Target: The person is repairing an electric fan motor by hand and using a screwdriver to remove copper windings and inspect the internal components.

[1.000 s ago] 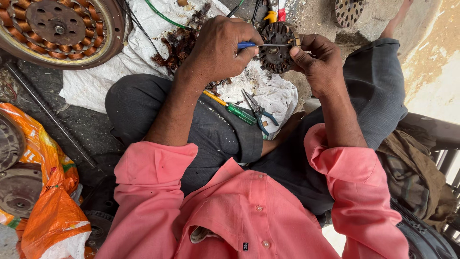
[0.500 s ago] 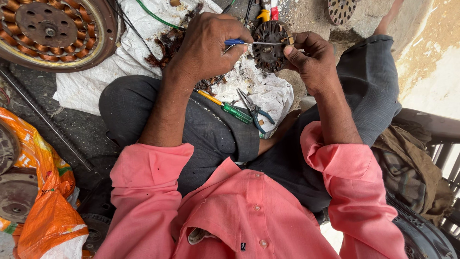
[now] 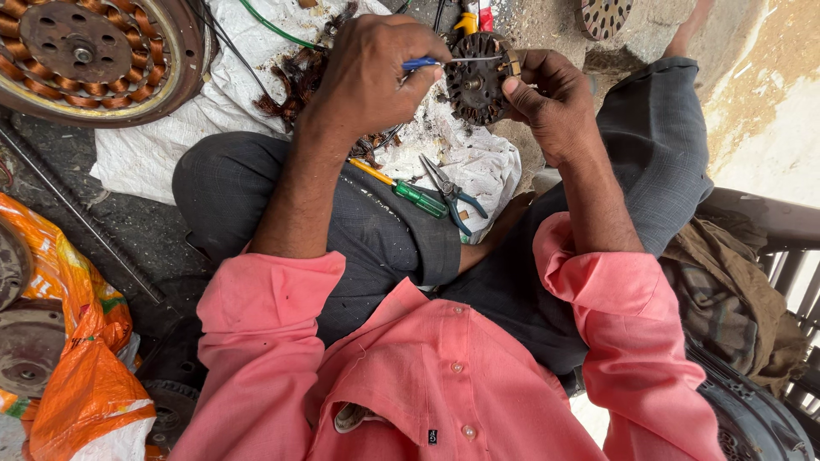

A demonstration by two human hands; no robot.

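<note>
My left hand (image 3: 376, 77) grips a thin tool with a blue handle (image 3: 420, 62). Its metal shaft lies across the top of a small round slotted motor core (image 3: 474, 84). My right hand (image 3: 551, 98) holds that dark, rusty core by its right edge, above my lap. Both hands work over a white cloth (image 3: 478, 162) spread between my grey-trousered legs. A tangle of brown copper wire scraps (image 3: 295, 81) lies on the cloth just left of my left hand.
A green-handled screwdriver (image 3: 418, 198) and blue-handled pliers (image 3: 451, 192) rest on my thigh. A large round stator with copper windings (image 3: 85, 51) lies at top left, an orange bag (image 3: 77, 358) at lower left. A metal rod (image 3: 77, 222) crosses the dark ground.
Both hands and the core sit slightly higher in view. The grip on tool and core is unchanged.
</note>
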